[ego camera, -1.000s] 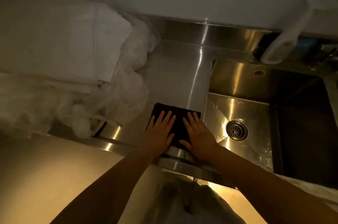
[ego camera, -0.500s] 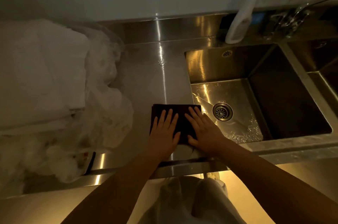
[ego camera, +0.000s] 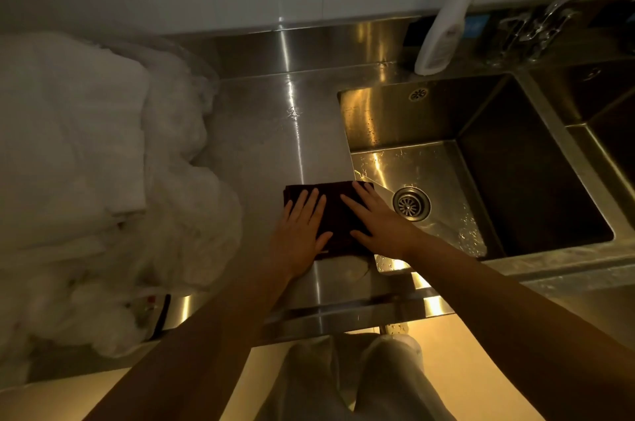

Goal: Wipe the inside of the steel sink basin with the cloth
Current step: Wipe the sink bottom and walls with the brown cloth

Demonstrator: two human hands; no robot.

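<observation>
The dark folded cloth [ego camera: 335,211] lies flat on the steel counter [ego camera: 275,131], at the near part of it, just to the left of the sink basin [ego camera: 412,118]. The right edge of the cloth reaches the left rim of the basin, but the cloth is not inside it. Both hands rest on top of the cloth, side by side. The left hand [ego camera: 299,235] lies on the left half with its fingers straight and slightly spread, and the right hand [ego camera: 381,224] lies on the right half in the same way, the palm down. Neither hand grasps the cloth; the fingers are released and only press on it. On the floor of the basin the round drain [ego camera: 411,204] is just right of the right hand, and water drops [ego camera: 467,224] shine on the near part of the floor. At the far side, behind the basin, a white spray bottle [ego camera: 443,25] stands, and the tap [ego camera: 536,25] is to the right of it. A second basin [ego camera: 604,111] is at the far right. On the left of the counter a pile of white towels [ego camera: 68,145] lies in a thin plastic wrap [ego camera: 192,214].
</observation>
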